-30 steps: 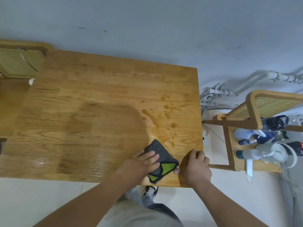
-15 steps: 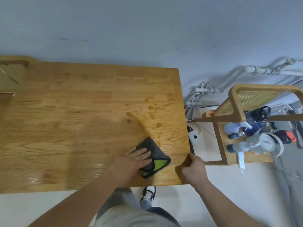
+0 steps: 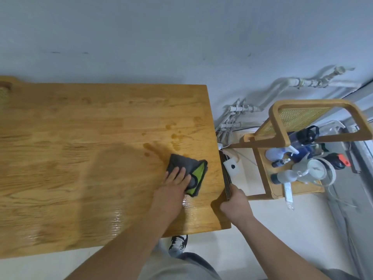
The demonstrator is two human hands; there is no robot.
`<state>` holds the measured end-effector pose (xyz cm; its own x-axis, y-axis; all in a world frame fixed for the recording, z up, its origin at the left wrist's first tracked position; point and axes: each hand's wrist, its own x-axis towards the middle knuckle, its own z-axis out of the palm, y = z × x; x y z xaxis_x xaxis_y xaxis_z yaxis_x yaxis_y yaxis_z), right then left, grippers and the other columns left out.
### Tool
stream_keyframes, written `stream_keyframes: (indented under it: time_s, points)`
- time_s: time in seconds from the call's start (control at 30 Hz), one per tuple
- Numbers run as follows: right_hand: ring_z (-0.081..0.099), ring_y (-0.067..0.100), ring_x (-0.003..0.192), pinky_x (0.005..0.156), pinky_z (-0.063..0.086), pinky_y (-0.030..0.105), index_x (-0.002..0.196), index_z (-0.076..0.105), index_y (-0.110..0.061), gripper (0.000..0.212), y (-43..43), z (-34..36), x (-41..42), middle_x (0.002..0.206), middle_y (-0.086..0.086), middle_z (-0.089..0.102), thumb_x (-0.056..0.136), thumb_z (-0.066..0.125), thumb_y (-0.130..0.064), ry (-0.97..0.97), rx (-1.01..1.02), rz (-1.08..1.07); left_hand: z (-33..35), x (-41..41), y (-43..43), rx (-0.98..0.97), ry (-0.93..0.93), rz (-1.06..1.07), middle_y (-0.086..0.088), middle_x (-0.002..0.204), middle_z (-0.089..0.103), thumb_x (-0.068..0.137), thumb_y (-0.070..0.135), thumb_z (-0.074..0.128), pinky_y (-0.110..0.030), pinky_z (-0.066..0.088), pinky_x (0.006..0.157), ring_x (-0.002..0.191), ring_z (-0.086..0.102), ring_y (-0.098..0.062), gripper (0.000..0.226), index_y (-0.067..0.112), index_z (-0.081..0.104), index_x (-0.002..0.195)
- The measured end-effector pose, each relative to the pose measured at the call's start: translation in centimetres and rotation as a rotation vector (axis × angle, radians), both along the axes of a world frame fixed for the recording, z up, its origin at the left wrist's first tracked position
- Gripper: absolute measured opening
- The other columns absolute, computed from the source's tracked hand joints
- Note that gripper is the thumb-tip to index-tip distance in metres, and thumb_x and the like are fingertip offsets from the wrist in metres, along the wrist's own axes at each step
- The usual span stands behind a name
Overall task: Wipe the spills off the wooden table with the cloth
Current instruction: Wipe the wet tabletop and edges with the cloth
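A wooden table (image 3: 80, 148) fills the left and middle of the view. A folded grey cloth with a green patch (image 3: 188, 170) lies near the table's right edge. My left hand (image 3: 173, 182) presses flat on the cloth with straight fingers. Brown spill drops (image 3: 173, 136) dot the wood just beyond the cloth, towards the wall. A wet streak (image 3: 187, 201) shines on the wood nearer me. My right hand (image 3: 235, 203) grips the table's right edge, fingers curled over it.
A wooden rattan chair (image 3: 282, 138) stands right of the table, its seat loaded with spray bottles (image 3: 282, 176) and other items. White pipes (image 3: 262, 98) run along the wall behind. My shoe (image 3: 177, 242) shows below the table's front edge.
My left hand has slid the cloth away from me towards the spill drops. My right hand has moved from the table's front corner to its right side edge. The view shifted right.
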<state>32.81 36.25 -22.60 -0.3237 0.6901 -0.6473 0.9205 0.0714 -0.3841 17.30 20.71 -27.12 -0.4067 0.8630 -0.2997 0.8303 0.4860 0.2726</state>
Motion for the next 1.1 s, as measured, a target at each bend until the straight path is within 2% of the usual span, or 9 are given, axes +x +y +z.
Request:
stream_keyframes:
  time_s: [0.1, 0.23, 0.4, 0.5, 0.57, 0.73, 0.83, 0.93, 1.1]
  points:
    - [0.057, 0.032, 0.120, 0.098, 0.055, 0.046, 0.140, 0.050, -0.016, 0.073, 0.0, 0.5, -1.5, 0.136, 0.010, 0.050, 0.069, 0.066, -0.015, -0.062, 0.033, 0.135, 0.8, 2.0, -1.3, -0.021, -0.031, -0.141, -0.001, 0.171, -0.005, 0.099, 0.009, 0.046, -0.043, -0.007, 0.126, 0.156, -0.011, -0.022, 0.073, 0.023, 0.010, 0.161]
    - [0.020, 0.033, 0.151, 0.114, 0.041, 0.047, 0.159, 0.022, -0.021, 0.096, -0.4, 0.7, -4.2, 0.165, 0.011, 0.017, 0.079, 0.076, -0.019, -0.140, 0.099, 0.248, 0.3, -3.9, -5.9, 0.025, -0.201, -0.406, 0.019, 0.166, 0.002, 0.100, 0.017, 0.049, -0.034, -0.008, 0.126, 0.154, -0.007, -0.004, 0.061, 0.033, 0.031, 0.157]
    - [0.002, 0.028, 0.155, 0.121, 0.031, 0.045, 0.161, 0.009, -0.021, 0.107, -0.4, 0.3, -8.0, 0.168, 0.006, 0.003, 0.078, 0.076, -0.028, -0.138, 0.113, 0.323, -0.9, -3.5, -11.9, 0.011, -0.085, 0.011, 0.005, 0.156, 0.046, 0.089, 0.033, 0.043, -0.041, 0.016, 0.120, 0.150, 0.026, -0.014, 0.056, 0.028, 0.056, 0.143]
    - [-0.004, 0.030, 0.155, 0.124, 0.027, 0.045, 0.163, -0.001, -0.017, 0.116, 0.0, 0.1, -10.9, 0.167, 0.006, -0.006, 0.078, 0.076, -0.033, -0.174, 0.123, 0.417, 0.2, -4.1, -14.7, -0.015, -0.113, -0.284, 0.007, 0.155, 0.048, 0.085, 0.036, 0.045, -0.041, 0.020, 0.119, 0.147, 0.036, -0.015, 0.056, 0.031, 0.060, 0.139]
    - [-0.003, 0.032, 0.154, 0.124, 0.028, 0.047, 0.162, -0.003, -0.017, 0.116, 0.1, -0.1, -12.5, 0.166, 0.008, -0.007, 0.078, 0.076, -0.032, -0.216, 0.139, 0.459, -0.2, -8.4, -15.6, 0.019, 0.006, -0.388, 0.010, 0.157, 0.044, 0.084, 0.032, 0.049, -0.040, 0.019, 0.120, 0.148, 0.034, -0.012, 0.057, 0.033, 0.058, 0.140]
    - [0.016, 0.034, 0.148, 0.117, 0.039, 0.045, 0.160, 0.006, -0.019, 0.117, -0.4, -0.8, -14.5, 0.159, 0.012, 0.015, 0.075, 0.086, -0.036, -0.327, 0.280, 0.504, -0.5, -10.7, -13.9, -0.041, 0.077, 0.279, -0.003, 0.156, 0.046, 0.093, 0.037, 0.032, -0.034, 0.002, 0.124, 0.148, 0.034, -0.021, 0.059, 0.019, 0.055, 0.145]
    - [0.017, 0.034, 0.148, 0.117, 0.039, 0.043, 0.160, 0.008, -0.020, 0.118, -0.5, -1.0, -15.0, 0.158, 0.012, 0.017, 0.074, 0.089, -0.034, -0.349, 0.289, 0.495, -0.1, -11.3, -13.6, -0.097, 0.147, -0.025, -0.008, 0.149, 0.054, 0.090, 0.037, 0.039, -0.042, 0.013, 0.123, 0.140, 0.048, -0.030, 0.058, 0.016, 0.061, 0.139]
    - [0.015, 0.034, 0.150, 0.118, 0.038, 0.044, 0.162, 0.006, -0.019, 0.128, -0.4, -0.9, -15.3, 0.158, 0.012, 0.013, 0.069, 0.092, -0.038, -0.353, 0.269, 0.490, -0.1, -17.4, -14.2, -0.057, 0.187, -0.292, -0.003, 0.149, 0.054, 0.085, 0.038, 0.060, -0.040, 0.032, 0.120, 0.140, 0.048, -0.023, 0.057, 0.021, 0.061, 0.139]
    - [0.014, 0.032, 0.151, 0.111, 0.044, 0.042, 0.162, 0.010, -0.022, 0.128, -0.5, -1.3, -15.0, 0.161, 0.008, 0.011, 0.067, 0.095, -0.030, -0.310, 0.289, 0.432, 0.1, -18.2, -8.1, -0.039, 0.175, 0.512, -0.004, 0.168, 0.020, 0.104, 0.034, 0.033, -0.038, 0.001, 0.127, 0.156, 0.011, -0.023, 0.057, 0.019, 0.029, 0.159]
